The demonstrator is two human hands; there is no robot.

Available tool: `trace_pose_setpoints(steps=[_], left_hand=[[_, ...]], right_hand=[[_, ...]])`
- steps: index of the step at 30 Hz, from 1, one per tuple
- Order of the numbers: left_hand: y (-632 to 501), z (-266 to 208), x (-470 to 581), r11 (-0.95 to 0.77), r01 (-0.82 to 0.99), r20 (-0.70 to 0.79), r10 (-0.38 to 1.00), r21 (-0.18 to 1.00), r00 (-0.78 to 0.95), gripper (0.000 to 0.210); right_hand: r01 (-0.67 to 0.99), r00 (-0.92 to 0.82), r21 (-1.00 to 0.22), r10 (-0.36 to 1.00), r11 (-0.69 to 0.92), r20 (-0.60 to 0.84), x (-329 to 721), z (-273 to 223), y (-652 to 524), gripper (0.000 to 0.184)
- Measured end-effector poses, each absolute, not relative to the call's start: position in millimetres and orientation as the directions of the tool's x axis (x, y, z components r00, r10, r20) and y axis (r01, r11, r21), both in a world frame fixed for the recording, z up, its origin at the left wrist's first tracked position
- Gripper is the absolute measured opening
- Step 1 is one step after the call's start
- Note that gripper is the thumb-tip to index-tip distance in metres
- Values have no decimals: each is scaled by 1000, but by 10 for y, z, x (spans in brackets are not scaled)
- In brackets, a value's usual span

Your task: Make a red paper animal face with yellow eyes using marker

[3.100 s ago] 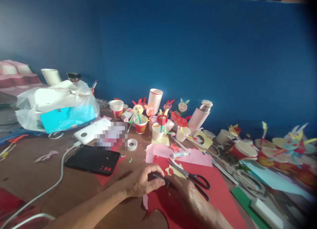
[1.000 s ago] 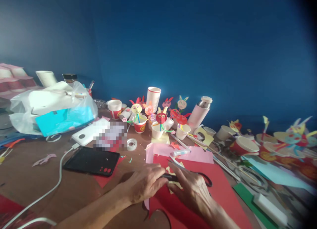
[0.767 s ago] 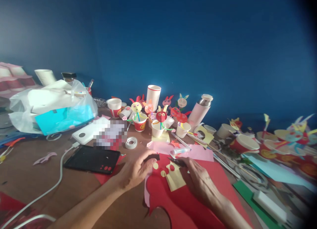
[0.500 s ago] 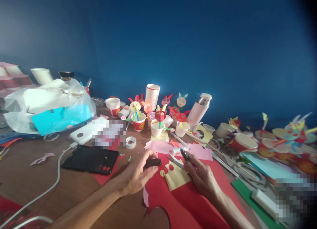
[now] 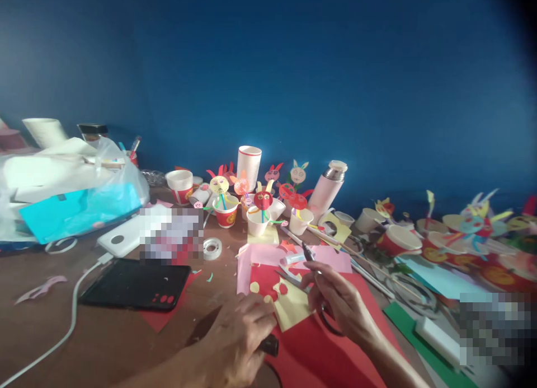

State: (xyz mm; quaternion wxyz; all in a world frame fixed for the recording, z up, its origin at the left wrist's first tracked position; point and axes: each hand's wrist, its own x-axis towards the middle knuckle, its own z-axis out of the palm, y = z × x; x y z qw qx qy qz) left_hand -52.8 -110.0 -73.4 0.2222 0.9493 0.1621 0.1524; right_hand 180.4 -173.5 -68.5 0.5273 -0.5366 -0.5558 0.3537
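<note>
Yellow paper (image 5: pixel 291 311), 1. Blk marker (image 5: pixel 308 252), 1, far-R of it: pinched in my R hand (image 5: pixel 338 295), angled inward. Dk tube (image 5: pixel 269 346), 1, nr-L: my L hand (image 5: pixel 241 335) curled round, knuckles up. Discs (image 5: pixel 254 288), 2, L.

a corded white device (image 5: pixel 119 237) lies near a black phone case (image 5: pixel 132 284).

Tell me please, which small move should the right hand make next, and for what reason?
Perhaps turn the black pen in the right hand so that its tapered end points down at a small yellow disc on the red paper. That end now points away from the disc, and the left hand holds a dark cylinder, possibly the cap, so the pen seems uncapped.
</note>
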Motion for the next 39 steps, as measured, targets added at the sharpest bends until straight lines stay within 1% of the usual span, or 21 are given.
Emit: trace_pose_setpoints(steps=[3, 5, 8, 11, 12, 13, 14, 16, 17, 18, 19, 21, 23, 25, 29, 32, 35, 39], left_hand=[[-1105, -785, -526, -849, 268, 167, 377, 455, 911, 42], [-1089, -834, -525, -853, 282, 139, 375, 439, 916, 43], [-1060, -903, -526, -862, 287, 112, 363, 417, 925, 47], [-1047, -941, -523, -867, 296, 81, 355, 401, 931, 44], [-1045, -943, -521, -867, 300, 70, 355, 398, 932, 43], [-1043, -941, -517, -866, 303, 61, 355, 398, 933, 43], [-1042, -935, -513, -863, 308, 56, 358, 400, 932, 42], [-1040, -912, -504, -857, 317, 47, 366, 406, 930, 41], [-1041, -898, -499, -854, 321, 43, 369, 409, 928, 40], [-1043, -882, -495, -851, 328, 41, 376, 411, 926, 39], [-1046, -866, -490, -848, 333, 36, 380, 412, 924, 38], [-1053, -835, -483, -846, 340, 23, 382, 410, 924, 34], [-1058, -808, -479, -845, 346, 6, 382, 407, 924, 29], [-1057, -787, -482, -844, 354, -14, 382, 404, 924, 24], [-1041, -770, -496, -842, 354, -36, 373, 407, 927, 25], [-1037, -772, -497, -841, 356, -41, 372, 408, 927, 26], [-1043, -776, -486, -840, 358, -38, 376, 409, 926, 26], [-1052, -782, -470, -843, 367, -34, 386, 394, 922, 28]], right_hand=[[288, 144, -942, 965, 173, 221, 1839, -655, -1739, 29], [307, 96, -934, 970, 184, 223, 1876, -602, -1768, 32], [324, -94, -923, 978, 208, 187, 1924, -482, -1842, 50], [418, -275, -873, 951, 251, 142, 1932, -411, -1912, 71], [485, -308, -828, 941, 282, 140, 1927, -421, -1925, 77], [569, -320, -759, 935, 317, 150, 1922, -452, -1930, 78], [660, -321, -664, 931, 352, 174, 1919, -502, -1927, 73], [814, -313, -424, 915, 397, 254, 1926, -642, -1900, 46], [852, -332, -314, 895, 420, 297, 1937, -719, -1879, 37], [870, -355, -220, 871, 441, 340, 1952, -793, -1856, 35], [874, -388, -137, 839, 466, 381, 1968, -857, -1834, 37], [874, -425, -41, 803, 484, 418, 1997, -954, -1800, 43], [878, -429, -7, 793, 479, 433, 2014, -1017, -1789, 48], [888, -408, -5, 791, 461, 456, 2024, -1074, -1805, 49], [914, -350, -13, 805, 405, 479, 2065, -1191, -1887, 40], [943, -297, 13, 828, 331, 476, 2110, -1225, -1951, 38], [947, -299, 44, 825, 317, 479, 2136, -1191, -1990, 36], [942, -308, 57, 787, 330, 534, 2158, -1105, -1996, 35]])
